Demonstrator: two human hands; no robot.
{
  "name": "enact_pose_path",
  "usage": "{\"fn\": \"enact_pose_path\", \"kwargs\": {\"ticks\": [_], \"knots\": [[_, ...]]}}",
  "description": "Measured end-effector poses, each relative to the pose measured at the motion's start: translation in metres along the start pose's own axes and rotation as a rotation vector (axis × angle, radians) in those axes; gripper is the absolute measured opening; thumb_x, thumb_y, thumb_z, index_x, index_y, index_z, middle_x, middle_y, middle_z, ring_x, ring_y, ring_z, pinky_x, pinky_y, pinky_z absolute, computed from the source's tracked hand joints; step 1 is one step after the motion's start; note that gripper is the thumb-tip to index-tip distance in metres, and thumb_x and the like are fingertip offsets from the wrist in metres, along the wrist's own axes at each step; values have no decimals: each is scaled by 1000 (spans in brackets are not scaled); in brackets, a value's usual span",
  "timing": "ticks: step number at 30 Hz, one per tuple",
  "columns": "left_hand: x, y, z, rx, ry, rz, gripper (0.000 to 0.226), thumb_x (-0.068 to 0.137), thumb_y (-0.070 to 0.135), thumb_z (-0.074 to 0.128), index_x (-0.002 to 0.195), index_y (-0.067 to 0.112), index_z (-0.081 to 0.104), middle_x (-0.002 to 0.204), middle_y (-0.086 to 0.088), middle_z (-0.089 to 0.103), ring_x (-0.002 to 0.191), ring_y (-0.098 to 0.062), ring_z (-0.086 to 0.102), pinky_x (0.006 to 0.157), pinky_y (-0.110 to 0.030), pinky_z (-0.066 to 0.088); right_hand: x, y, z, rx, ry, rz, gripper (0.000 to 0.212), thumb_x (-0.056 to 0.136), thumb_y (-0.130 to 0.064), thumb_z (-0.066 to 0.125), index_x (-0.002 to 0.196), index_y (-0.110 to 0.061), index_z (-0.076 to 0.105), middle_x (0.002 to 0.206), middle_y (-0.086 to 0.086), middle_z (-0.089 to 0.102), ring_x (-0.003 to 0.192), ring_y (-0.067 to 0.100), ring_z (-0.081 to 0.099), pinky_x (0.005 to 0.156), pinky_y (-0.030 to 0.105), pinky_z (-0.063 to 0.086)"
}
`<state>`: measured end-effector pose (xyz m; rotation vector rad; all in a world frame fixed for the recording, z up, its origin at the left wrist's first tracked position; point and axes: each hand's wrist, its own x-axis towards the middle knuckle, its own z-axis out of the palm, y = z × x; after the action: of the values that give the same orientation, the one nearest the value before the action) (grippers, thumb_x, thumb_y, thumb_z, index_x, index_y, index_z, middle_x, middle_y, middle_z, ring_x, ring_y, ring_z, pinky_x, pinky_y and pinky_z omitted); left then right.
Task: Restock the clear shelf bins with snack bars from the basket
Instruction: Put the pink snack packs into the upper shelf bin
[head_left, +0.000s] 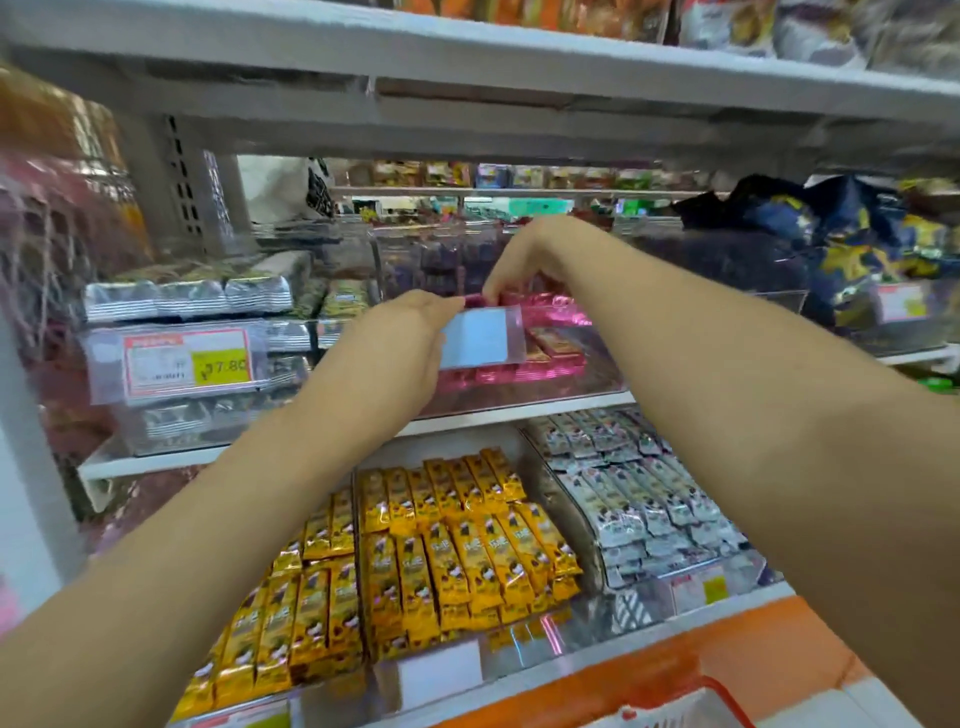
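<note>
Both hands are up at the same clear bin (597, 382), close together but not touching. The right hand (524, 260) comes over the top, fingertips pinching the end of a pink bar (475, 300) at the bin's front-left corner. The left hand (410, 338) is just below and left of it, against the bin front by the blank label holder (480, 338); can't tell if it's gripping or just bracing. More pink bars (550, 312) lie flat in the bin past the right fingertips, so restock is underway. The basket (717, 691) is well below the right forearm, only its red rim in frame and contents not visible. Yellow bars (441, 545) sit one shelf under the hands. Handling, my read: the bars are light, the foil wrap is slick and crinkly, and the core probably snaps if bent. Hold across the body rather than by the crimped end, lay flat, don't jam. The bin likely slides, so keep the left hand bracing it.
</note>
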<state>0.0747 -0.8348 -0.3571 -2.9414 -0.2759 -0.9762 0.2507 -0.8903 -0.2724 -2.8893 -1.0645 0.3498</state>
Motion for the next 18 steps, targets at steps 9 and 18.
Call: {"fn": "enact_pose_path", "kwargs": {"ticks": [9, 18], "knots": [[1, 2, 4, 22, 16, -18, 61, 92, -4, 47, 146, 22, 34, 138, -6, 48, 115, -29, 54, 93, -41, 45, 8, -5, 17, -65, -42, -70, 25, 97, -40, 51, 109, -18, 51, 113, 2, 41, 106, 22, 43, 93, 36, 39], [-5, 9, 2, 51, -27, -57, 58, 93, -3, 45, 147, 14, 31, 150, -10, 36, 140, -25, 30, 113, -36, 24, -25, 4, 17, 169, 84, -192, 29, 95, -41, 54, 88, -14, 57, 85, 1, 55, 69, 16, 48, 64, 29, 42]]}}
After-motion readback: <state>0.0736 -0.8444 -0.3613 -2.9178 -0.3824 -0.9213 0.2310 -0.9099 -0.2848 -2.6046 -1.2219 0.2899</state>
